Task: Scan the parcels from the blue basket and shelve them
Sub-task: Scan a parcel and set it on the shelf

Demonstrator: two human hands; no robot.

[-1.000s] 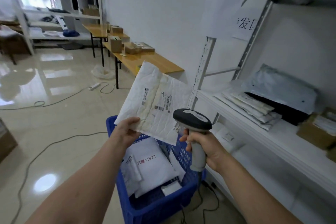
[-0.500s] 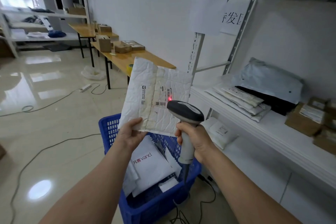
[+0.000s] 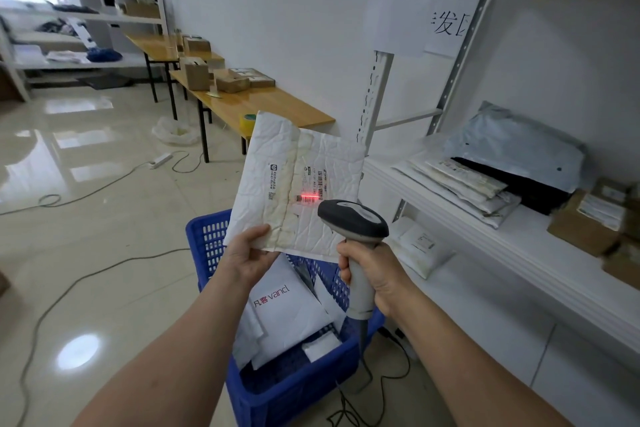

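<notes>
The blue basket (image 3: pixel 207 239) stands on the glossy tiled floor (image 3: pixel 104 288) in front of me. Right of the basket runs a white shelf (image 3: pixel 502 239). Its board holds a fanned stack of flat mailers (image 3: pixel 460 184), with a black parcel (image 3: pixel 530 185) just behind them, a grey poly bag (image 3: pixel 512 146) lying over it, and labelled cardboard boxes (image 3: pixel 581 229) further along. On the lower board, close to the basket, lies a white mailer (image 3: pixel 420 244). Beyond the basket, a wooden table (image 3: pixel 277 107) carries taped cardboard boxes (image 3: pixel 231 84). Left of the basket, a coiled cable (image 3: pixel 51 199) and a power strip (image 3: pixel 162 159) lie on the floor.
</notes>
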